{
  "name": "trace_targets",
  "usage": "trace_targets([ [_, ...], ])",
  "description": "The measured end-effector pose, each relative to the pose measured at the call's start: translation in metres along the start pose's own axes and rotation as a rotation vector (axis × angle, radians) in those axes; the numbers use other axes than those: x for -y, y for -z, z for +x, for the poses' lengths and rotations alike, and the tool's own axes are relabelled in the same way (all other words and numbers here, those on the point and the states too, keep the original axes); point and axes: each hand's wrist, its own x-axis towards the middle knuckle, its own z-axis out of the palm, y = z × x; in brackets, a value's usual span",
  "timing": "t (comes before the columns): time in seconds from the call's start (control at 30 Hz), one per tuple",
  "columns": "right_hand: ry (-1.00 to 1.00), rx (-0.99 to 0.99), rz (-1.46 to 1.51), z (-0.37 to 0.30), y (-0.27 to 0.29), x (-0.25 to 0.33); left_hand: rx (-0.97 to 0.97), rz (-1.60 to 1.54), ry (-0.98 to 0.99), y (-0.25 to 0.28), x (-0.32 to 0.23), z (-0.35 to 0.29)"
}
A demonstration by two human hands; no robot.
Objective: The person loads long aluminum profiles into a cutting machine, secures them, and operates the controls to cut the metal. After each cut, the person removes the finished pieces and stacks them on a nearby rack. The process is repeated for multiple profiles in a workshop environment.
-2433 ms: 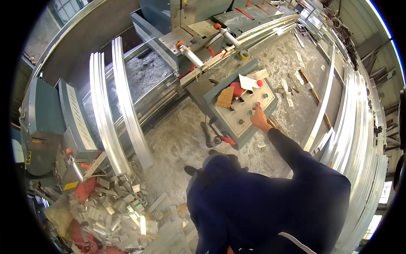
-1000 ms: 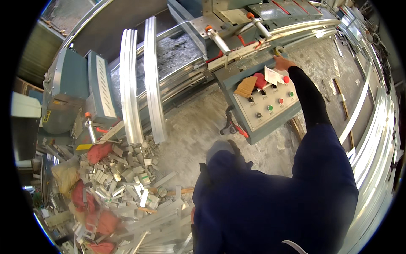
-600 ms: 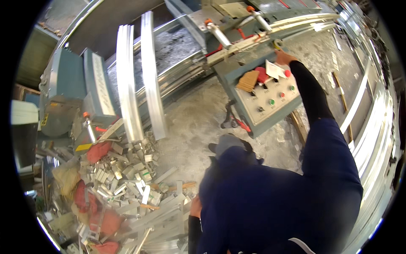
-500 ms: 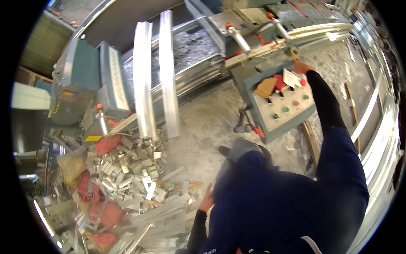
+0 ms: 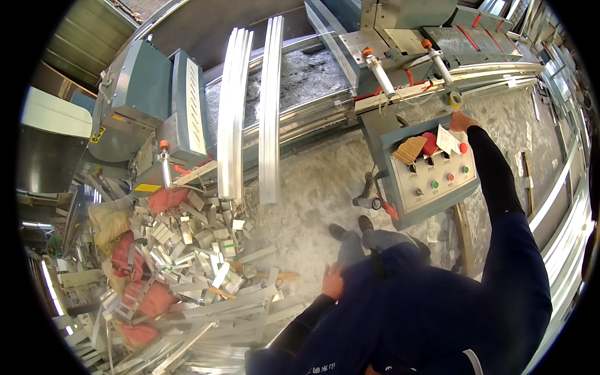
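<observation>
My right arm reaches forward to a grey-blue control box [image 5: 431,209], where my right hand [image 5: 461,121] rests at its far right corner. The fingers there are small and partly hidden, so their grip is unclear. Just beyond that hand is a yellow tape roll [image 5: 455,99]. On the panel sit a brown cardboard piece [image 5: 409,150], a red item [image 5: 429,144] and a white paper tag [image 5: 447,140], beside a red stop button [image 5: 463,148] and several small coloured buttons. My left hand [image 5: 333,282] hangs low against my thigh, fingers loosely apart, holding nothing.
Long aluminium profiles [image 5: 269,112] lie across the machine bed ahead. Clamp cylinders with orange caps [image 5: 379,72] stand behind the control box. A heap of metal offcuts [image 5: 200,250] and red sacks [image 5: 150,299] spread over the floor at left. More long profiles [image 5: 565,206] line the right side.
The whole view has shifted, so the machine and control box sit farther right and lower. My left hand has come up against my thigh. My right hand stays at the box corner.
</observation>
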Motion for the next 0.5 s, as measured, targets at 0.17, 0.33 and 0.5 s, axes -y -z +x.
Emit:
trace_targets([
  [0.17, 0.007, -0.088, 0.028, -0.034, 0.017, 0.037, -0.385, -0.395, 0.052, 0.068, -0.010, -0.078],
  [0.33, 0.049, -0.069, 0.029, 0.023, -0.035, -0.017, -0.560, -0.451, 0.514, 0.102, 0.034, -0.189],
  [0.5, 0.145, -0.083, -0.079, 0.021, -0.022, 0.010, -0.418, -0.359, 0.753, 0.156, 0.111, -0.229],
])
